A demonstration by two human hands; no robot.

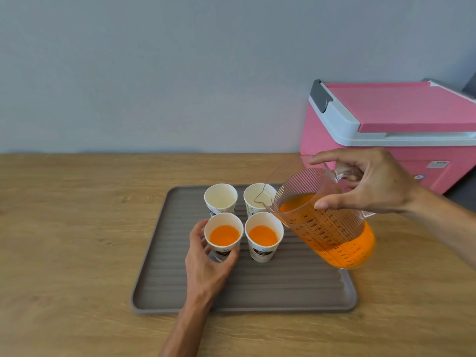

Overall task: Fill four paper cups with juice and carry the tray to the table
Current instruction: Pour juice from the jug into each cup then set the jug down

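Observation:
Four white paper cups stand on a ribbed grey-brown tray (283, 292). The near left cup (223, 234) and near right cup (263, 235) hold orange juice. The far left cup (220, 198) and far right cup (257, 199) look empty. My left hand (206, 264) wraps around the lower part of the near left cup. My right hand (371, 181) grips the handle of a clear measuring jug (332, 228) of orange juice, tilted left with its spout over the far right cup. No juice stream is visible.
The tray rests on a wooden counter (77, 240) against a grey wall. A pink cooler box (401, 130) with a pale lid and grey latch stands at the back right, close behind the jug.

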